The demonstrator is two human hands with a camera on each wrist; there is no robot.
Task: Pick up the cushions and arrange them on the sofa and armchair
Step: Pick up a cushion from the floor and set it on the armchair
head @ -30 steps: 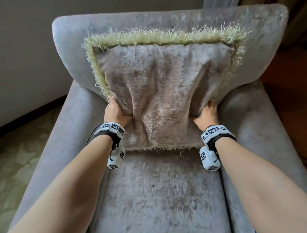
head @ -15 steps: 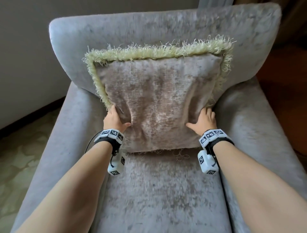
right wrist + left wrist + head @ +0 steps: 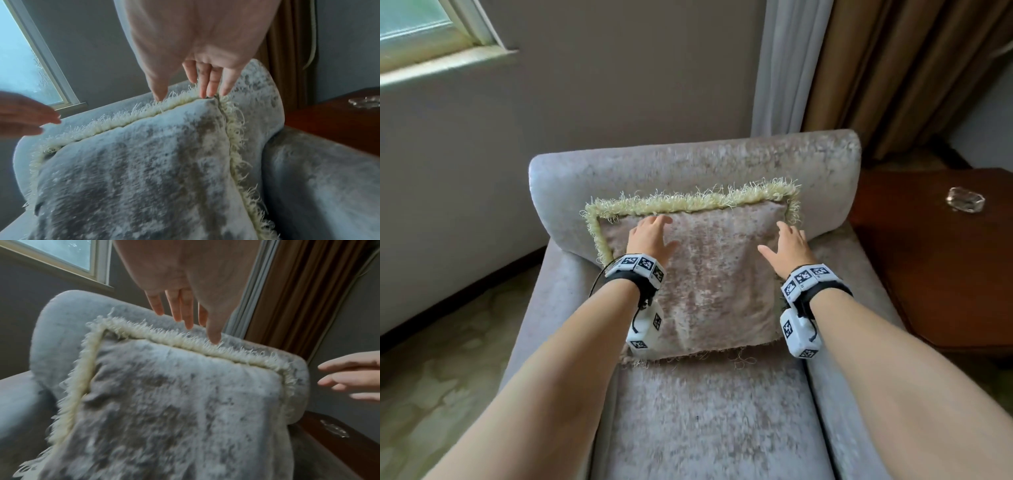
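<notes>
A grey-beige velvet cushion [image 3: 719, 274] with a pale yellow fringe leans upright against the backrest of the grey armchair [image 3: 688, 161]. My left hand [image 3: 650, 236] is spread over the cushion's upper left part, fingers straight, holding nothing. My right hand [image 3: 789, 246] is spread over its upper right side, fingers straight too. In the left wrist view the left fingers [image 3: 179, 308] hover just above the cushion [image 3: 174, 402] near its top fringe. In the right wrist view the right fingertips [image 3: 211, 91] reach the top right corner of the cushion [image 3: 144, 170].
A dark wooden side table [image 3: 941, 260] stands right of the armchair with a glass ashtray [image 3: 965, 200] on it. Curtains [image 3: 876, 68] hang behind. A window [image 3: 417, 27] is at the upper left. Patterned carpet [image 3: 431, 370] lies to the left.
Both hands let go of the cushion's lower sides and slid up to its upper part with fingers spread. The cushion now stands against the backrest, and my head has pulled back.
</notes>
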